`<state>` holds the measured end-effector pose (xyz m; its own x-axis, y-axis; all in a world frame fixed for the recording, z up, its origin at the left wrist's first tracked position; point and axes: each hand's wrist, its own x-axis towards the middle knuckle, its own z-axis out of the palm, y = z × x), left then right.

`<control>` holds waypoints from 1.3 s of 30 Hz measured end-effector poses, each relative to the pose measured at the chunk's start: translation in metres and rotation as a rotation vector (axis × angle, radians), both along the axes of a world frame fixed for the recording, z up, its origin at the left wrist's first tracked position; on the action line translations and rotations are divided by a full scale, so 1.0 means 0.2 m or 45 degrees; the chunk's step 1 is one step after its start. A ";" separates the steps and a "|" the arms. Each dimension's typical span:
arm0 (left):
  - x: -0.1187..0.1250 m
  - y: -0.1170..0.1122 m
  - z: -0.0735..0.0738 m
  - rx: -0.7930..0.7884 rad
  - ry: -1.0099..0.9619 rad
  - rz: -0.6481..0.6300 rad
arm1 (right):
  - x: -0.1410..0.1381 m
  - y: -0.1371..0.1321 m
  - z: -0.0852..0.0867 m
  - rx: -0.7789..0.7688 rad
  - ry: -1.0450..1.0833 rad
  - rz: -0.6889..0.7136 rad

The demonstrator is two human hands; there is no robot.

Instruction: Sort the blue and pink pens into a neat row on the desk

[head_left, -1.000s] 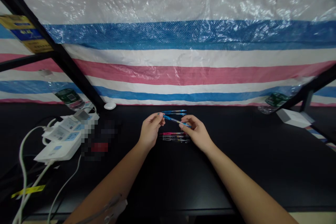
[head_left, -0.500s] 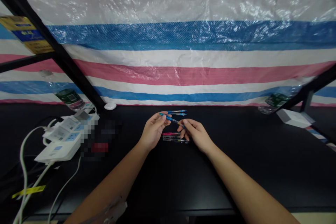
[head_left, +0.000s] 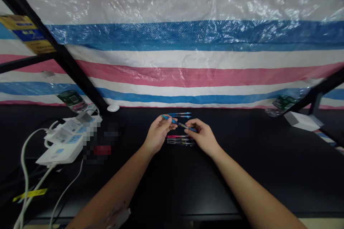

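Both hands are raised a little above the black desk (head_left: 268, 171), near its far edge. The left hand (head_left: 158, 134) has its fingers bent together, and its thumb and fingertips pinch the left end of a blue pen (head_left: 180, 124). The right hand (head_left: 204, 136) is closed in the same way and pinches the right end of this pen. So the blue pen hangs between the two hands, above the desk. It is tilted, with the left end higher and farther away and the right end lower. I cannot tell which end has the cap.

Just behind the hands, two more blue pens (head_left: 180, 115) lie side by side on the desk. Below the held pen a pink pen (head_left: 176, 136) lies on the desk, and just beside it, on the near side, lies a dark pen (head_left: 179, 143). Both are partly hidden by the right hand.

At the left of the desk are white power strips (head_left: 66, 139) with white cables (head_left: 25, 171), and a small white round object (head_left: 113, 108) lies farther back. A white box (head_left: 300, 121) stands at the right. A striped tarp (head_left: 172, 53) in pink, white and blue hangs behind the desk, and a plastic bottle (head_left: 70, 99) lies against it on the left side.
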<state>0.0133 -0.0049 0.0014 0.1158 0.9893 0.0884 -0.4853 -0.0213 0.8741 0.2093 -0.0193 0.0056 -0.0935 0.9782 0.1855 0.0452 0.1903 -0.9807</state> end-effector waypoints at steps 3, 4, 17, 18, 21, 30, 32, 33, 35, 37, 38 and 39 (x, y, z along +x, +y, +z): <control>0.00 0.00 0.00 0.006 0.011 -0.060 | 0.00 -0.01 0.00 -0.070 0.040 0.064; 0.01 -0.01 0.00 0.006 0.027 -0.082 | 0.00 -0.02 0.01 -0.086 0.028 0.102; 0.02 0.01 0.00 0.010 -0.042 0.042 | -0.01 -0.03 -0.03 0.073 -0.329 0.050; 0.02 0.01 0.00 0.004 -0.058 0.051 | 0.00 -0.03 -0.03 0.070 -0.331 0.044; 0.02 0.01 0.00 -0.012 -0.059 0.067 | 0.00 -0.02 -0.03 0.081 -0.347 0.048; 0.01 0.01 0.01 -0.031 0.022 0.038 | 0.00 -0.03 -0.03 0.044 -0.321 0.064; 0.01 0.00 0.00 -0.010 0.058 0.007 | 0.00 -0.03 -0.02 0.032 -0.318 0.082; 0.01 0.00 0.00 0.004 0.080 -0.012 | 0.00 -0.03 -0.02 0.033 -0.318 0.100; 0.01 0.00 0.00 0.023 0.131 -0.057 | 0.00 -0.03 -0.01 0.053 -0.326 0.135; 0.01 -0.01 -0.01 0.036 0.193 -0.094 | 0.01 -0.03 0.00 0.088 -0.341 0.134; 0.02 -0.01 -0.01 0.039 0.224 -0.110 | 0.01 -0.03 0.00 0.102 -0.345 0.127; 0.02 -0.01 -0.02 0.040 0.248 -0.125 | 0.01 -0.03 0.00 0.114 -0.340 0.122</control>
